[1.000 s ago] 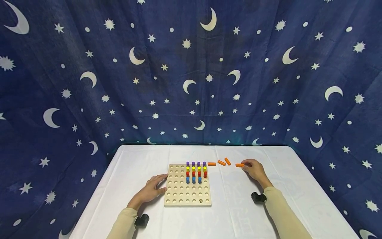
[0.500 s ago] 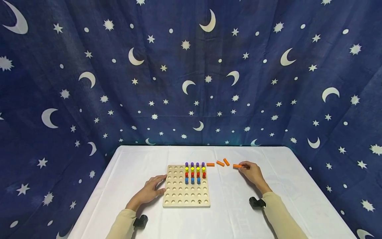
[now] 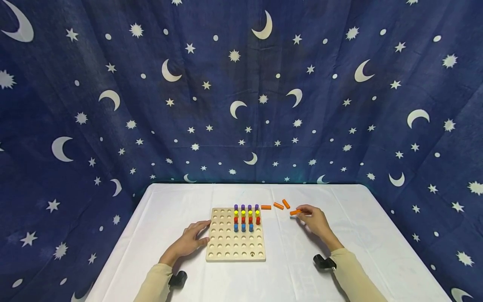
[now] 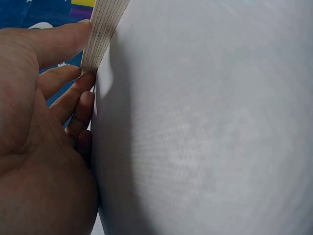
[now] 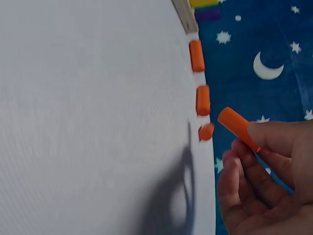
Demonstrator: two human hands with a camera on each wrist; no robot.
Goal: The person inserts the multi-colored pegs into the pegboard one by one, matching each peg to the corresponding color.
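My right hand [image 3: 315, 220] pinches an orange peg [image 3: 294, 212] between thumb and fingertips, just off the table. The right wrist view shows that peg [image 5: 234, 122] tilted, gripped near one end, with its other end sticking out past the thumb. A wooden pegboard [image 3: 236, 259] lies left of it. Purple, yellow, red and blue pegs [image 3: 243, 227] stand in rows in its far right part; the blue row has three. My left hand [image 3: 188, 241] rests at the board's left edge, thumb and fingers spread and touching it. The left wrist view has the board's side [image 4: 100, 36] against the fingertips.
Three loose orange pegs lie on the white table between board and right hand: one peg [image 3: 266, 207] by the board's far right corner, a second peg [image 3: 278, 206], and a third peg [image 3: 286, 204]. A blue curtain [image 3: 211, 105] with moons and stars hangs behind the table [image 3: 302, 268].
My right hand has moved left, lifting the orange peg off the table and tilting it. The left hand and pegboard stay in place; the head view has shifted slightly.
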